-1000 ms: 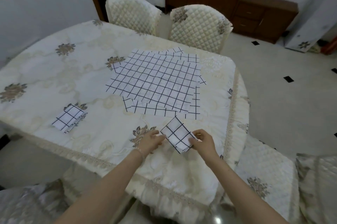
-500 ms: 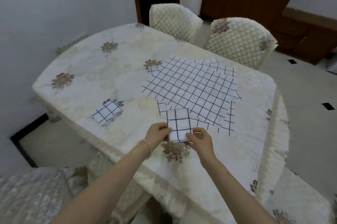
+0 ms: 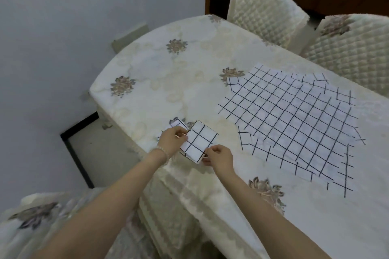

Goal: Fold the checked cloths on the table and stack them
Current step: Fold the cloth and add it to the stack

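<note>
Head view, left to right: left hand [image 3: 173, 140] at the table's near edge, thumb and fingers pinching the left side of a folded checked cloth [image 3: 199, 140]. Partly hidden under that hand and cloth, a stack of folded checked cloths [image 3: 179, 124] on the floral tablecloth [image 3: 160, 73]. Right hand [image 3: 219, 156] pinching the folded cloth's near corner. Farther right, well apart, unfolded checked cloths [image 3: 294, 119] spread flat, overlapping. Beyond, two quilted chairs [image 3: 267, 14].
</note>
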`<state>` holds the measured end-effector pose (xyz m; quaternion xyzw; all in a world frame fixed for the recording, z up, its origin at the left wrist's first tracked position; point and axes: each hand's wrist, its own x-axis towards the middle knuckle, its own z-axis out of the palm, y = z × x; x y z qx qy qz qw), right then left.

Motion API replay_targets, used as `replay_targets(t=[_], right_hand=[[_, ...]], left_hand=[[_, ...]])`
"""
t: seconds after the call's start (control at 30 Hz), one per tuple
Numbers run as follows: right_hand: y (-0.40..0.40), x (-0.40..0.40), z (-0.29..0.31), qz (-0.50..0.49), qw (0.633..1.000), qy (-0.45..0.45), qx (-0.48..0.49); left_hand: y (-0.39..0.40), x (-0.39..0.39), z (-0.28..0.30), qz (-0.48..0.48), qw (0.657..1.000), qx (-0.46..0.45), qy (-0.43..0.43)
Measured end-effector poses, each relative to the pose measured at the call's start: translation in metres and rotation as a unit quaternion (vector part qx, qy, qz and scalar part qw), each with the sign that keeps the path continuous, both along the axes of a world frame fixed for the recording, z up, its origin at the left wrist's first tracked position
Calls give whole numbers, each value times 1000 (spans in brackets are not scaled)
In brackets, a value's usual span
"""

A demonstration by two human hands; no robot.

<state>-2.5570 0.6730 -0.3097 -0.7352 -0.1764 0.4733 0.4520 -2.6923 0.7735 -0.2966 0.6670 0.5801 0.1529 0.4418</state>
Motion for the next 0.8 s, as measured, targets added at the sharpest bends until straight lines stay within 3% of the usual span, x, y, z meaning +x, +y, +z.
replay_targets(t=[0.53,0.6,0.7,0.8], right_hand=[[76,-58,-47,76,996,-35,-40],[75,-58,-44,89,994,-33,-45],[72,-58,-39,111,992,-36,-52],[72,-58,-40,128,989,-55,-57]], left_hand=[[65,-37,-59,29,984,102,142],[63,-37,-62,-4,966,184,183],[61,-28,-64,-149,912,325,201],[58,-18,-72,-300,848,373,226]])
